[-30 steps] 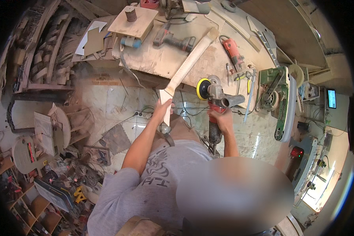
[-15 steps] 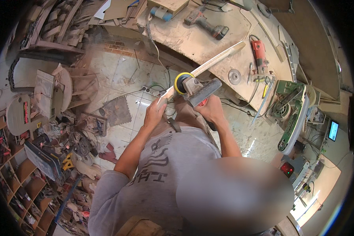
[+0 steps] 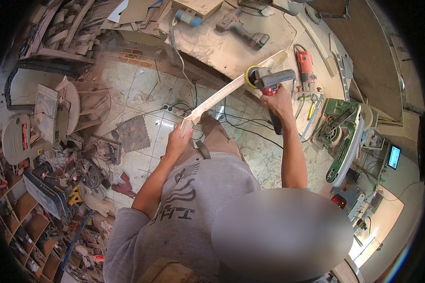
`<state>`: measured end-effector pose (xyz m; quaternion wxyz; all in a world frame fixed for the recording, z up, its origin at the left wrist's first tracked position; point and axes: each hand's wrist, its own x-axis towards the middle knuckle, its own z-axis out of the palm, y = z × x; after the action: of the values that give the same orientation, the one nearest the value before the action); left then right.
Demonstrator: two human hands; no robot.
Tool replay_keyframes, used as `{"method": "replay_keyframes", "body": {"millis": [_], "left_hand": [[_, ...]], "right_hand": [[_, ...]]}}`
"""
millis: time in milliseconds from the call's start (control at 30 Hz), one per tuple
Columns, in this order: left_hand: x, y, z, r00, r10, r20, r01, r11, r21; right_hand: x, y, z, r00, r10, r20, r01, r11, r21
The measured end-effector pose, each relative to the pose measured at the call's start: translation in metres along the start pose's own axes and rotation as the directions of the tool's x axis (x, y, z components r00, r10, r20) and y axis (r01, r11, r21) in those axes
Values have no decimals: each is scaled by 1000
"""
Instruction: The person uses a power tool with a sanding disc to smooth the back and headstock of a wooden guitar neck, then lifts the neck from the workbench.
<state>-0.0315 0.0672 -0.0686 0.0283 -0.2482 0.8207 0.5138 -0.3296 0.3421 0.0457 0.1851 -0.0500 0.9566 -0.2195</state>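
A long, slim strip of pale wood point(image 3: 217, 97) slants from near my body up to the workbench point(image 3: 210, 49), its far end at the bench top. My left hand point(image 3: 178, 140) is closed around its near end. In my right hand point(image 3: 280, 104) is a handheld disc sander point(image 3: 277, 78), gripped by its handle. The sander's yellow-rimmed disc point(image 3: 251, 76) meets the strip toward its far end; whether it presses on the wood or just hovers cannot be made out. The right fingers are partly hidden by the tool.
On the bench lie a cordless drill point(image 3: 243, 29), a red corded power tool point(image 3: 305, 67) and pliers point(image 3: 311, 109). A green-framed machine point(image 3: 340, 141) stands to the right. Cables point(image 3: 241, 123) trail over the tiled floor point(image 3: 141, 92). Wooden shelving point(image 3: 21, 231) fills the lower left.
My right hand has carried the sander right and farther along the strip, away from its near end. My left hand has shifted slightly left and down, holding the wood.
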Motion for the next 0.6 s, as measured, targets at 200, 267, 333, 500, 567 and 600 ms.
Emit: {"method": "replay_keyframes", "body": {"millis": [200,267,333,500,567,600], "left_hand": [[-3,3,-1,1000,-14,21,14,1000,-4],[-5,6,-2,999,-46,18,46,999,-16],[-6,10,-1,999,-46,9,47,999,-28],[-5,17,-4,993,-115,27,117,989,-92],[-4,19,-6,984,-177,34,179,980,-87],[-4,20,-7,987,-157,27,159,984,-86]], "right_hand": [[-9,-12,1,997,-81,-13,80,996,-32],[-30,-30,15,993,-114,21,115,992,-47],[-54,-46,26,980,-149,134,156,987,-44],[-80,-69,30,934,-196,300,246,959,-139],[-73,-66,23,935,-200,292,248,959,-139],[-68,-63,20,934,-205,291,253,958,-138]]}}
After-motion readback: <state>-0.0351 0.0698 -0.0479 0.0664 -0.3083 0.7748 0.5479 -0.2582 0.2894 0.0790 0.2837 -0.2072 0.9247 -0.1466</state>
